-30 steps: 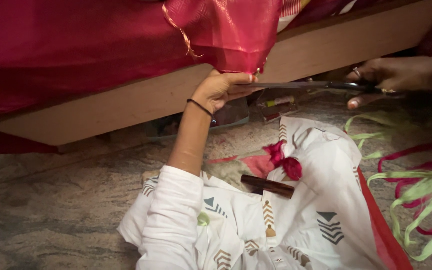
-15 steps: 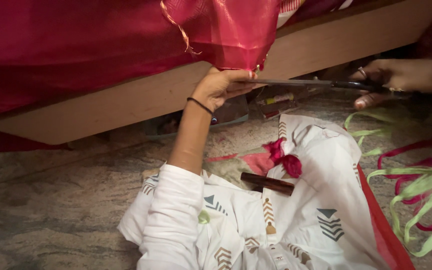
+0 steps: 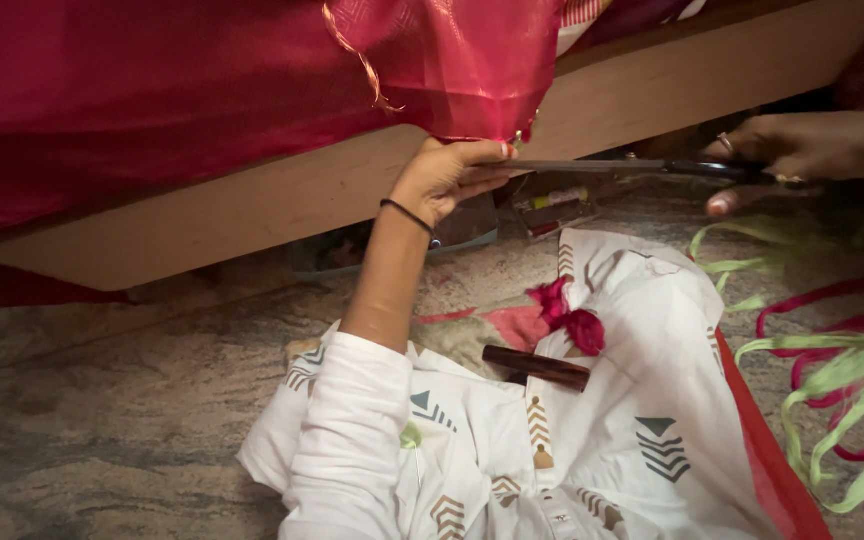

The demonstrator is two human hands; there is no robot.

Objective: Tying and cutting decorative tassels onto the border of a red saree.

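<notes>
The left hand (image 3: 444, 178) is raised to the lower edge of the red cloth (image 3: 202, 90), its fingers curled and closed on the cloth's hanging corner, thumb pressed forward along the blade of the scissors (image 3: 632, 167). A thin black band sits on the wrist, and the forearm runs down and to the left into a white sleeve. The right hand (image 3: 802, 150), far right, is closed around the scissors' dark handles; the long blades lie level and reach left until their tips meet the left hand just under the cloth corner, where a small gold tassel hangs.

The cloth drapes over a pale wooden board (image 3: 252, 215) that slants from lower left to upper right across the far side. In the shadowed gap under the board lie a flat grey-blue tray (image 3: 472, 228) and some small tubes (image 3: 557, 205); what the tray holds cannot be made out.

Nearer, on the white patterned garment (image 3: 642, 440) across the person's lap, rest a short dark wooden stick (image 3: 537, 367) and a bunched pink tuft (image 3: 572, 318). At the right, green and red ribbons (image 3: 832, 380) loop over the mottled stone floor (image 3: 102, 420).
</notes>
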